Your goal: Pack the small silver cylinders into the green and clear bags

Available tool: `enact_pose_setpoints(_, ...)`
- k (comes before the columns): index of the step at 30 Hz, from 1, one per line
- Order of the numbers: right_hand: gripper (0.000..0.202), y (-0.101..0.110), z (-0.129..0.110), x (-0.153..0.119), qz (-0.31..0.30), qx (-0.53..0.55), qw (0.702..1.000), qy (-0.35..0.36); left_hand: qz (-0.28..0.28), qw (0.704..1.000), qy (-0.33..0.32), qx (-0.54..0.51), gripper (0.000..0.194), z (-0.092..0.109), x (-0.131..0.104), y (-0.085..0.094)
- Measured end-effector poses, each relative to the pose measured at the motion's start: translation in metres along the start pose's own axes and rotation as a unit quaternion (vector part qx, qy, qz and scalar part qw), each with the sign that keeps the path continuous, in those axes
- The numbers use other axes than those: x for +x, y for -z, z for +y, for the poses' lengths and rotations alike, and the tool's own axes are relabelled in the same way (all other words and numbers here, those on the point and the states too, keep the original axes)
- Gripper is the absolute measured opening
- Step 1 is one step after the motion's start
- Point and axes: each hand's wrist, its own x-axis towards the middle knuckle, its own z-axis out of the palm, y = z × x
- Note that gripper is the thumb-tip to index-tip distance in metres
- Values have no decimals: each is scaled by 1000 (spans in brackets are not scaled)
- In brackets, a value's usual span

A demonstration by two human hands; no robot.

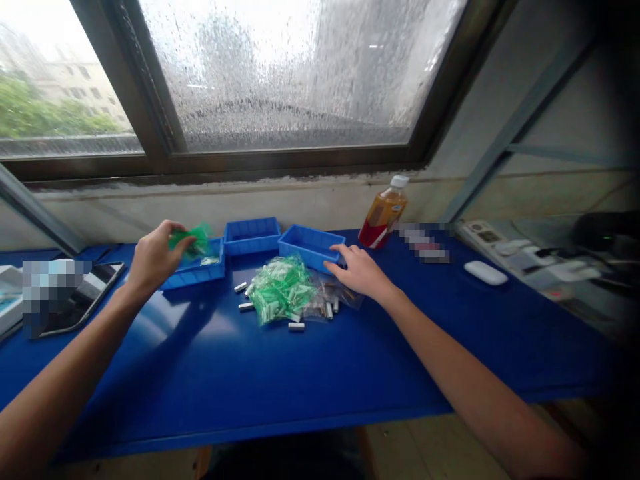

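left hand, one: pinched narrow on a green bag, over the left box near the far edge of the bench; thumb pressed to fingers, i judge, so the limp bag cannot slip. right hand, one: thumb and fingers parted at the right end of the right box, perhaps steadying it; grip or mere touch, i cannot tell from here. middle box, one: between those two. heap of green bags, one: before the boxes, loose metal cylinders beside it.

There are three blue bins, one bottle and perhaps six loose metal cylinders, some partly hidden.
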Motion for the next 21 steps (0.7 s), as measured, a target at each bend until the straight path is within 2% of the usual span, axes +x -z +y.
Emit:
enact_pose_setpoints(2, 48, -1, 6, 2, -12, 14, 1000, 16, 87, 995, -6, -53, 33, 29, -16, 5)
enact_pose_setpoints(3, 48, -1, 8, 2, -15, 17, 999, 23, 81, 992, -20, -95, 30, 47, -27, 4)
enact_pose_setpoints(4, 48, 0, 8, 2, -19, 18, 999, 30, 63, 986, -40, -147, 27, 66, -39, 0)
enact_pose_setpoints(7, 48, 1, 6, 0, -28, 17, 999, 40, -64, 953, -111, -276, 19, 125, -74, -22)
enact_pose_setpoints(9, 49, 2, 4, -1, -34, 19, 998, 46, -108, 940, -141, -292, 19, 156, -86, -40)
enact_pose_setpoints(11, 51, 4, 4, -2, -39, 28, 997, 54, -124, 945, -165, -254, 23, 176, -88, -53)
enact_pose_setpoints(13, 52, 7, 4, -2, -40, 47, 996, 61, -146, 958, -194, -152, 33, 187, -84, -59)
enact_pose_setpoints(16, 47, 16, 6, -3, -4, 88, 995, 41, -125, 971, -201, -25, 52, 191, -82, -58)
enact_pose_setpoints(19, 40, 26, 2, -9, 63, 127, 990, 22, -68, 976, -206, 1, 62, 186, -88, -48)
enact_pose_setpoints(21, 35, 28, -6, -15, 95, 148, 984, 37, -31, 979, -200, -11, 62, 173, -92, -42)
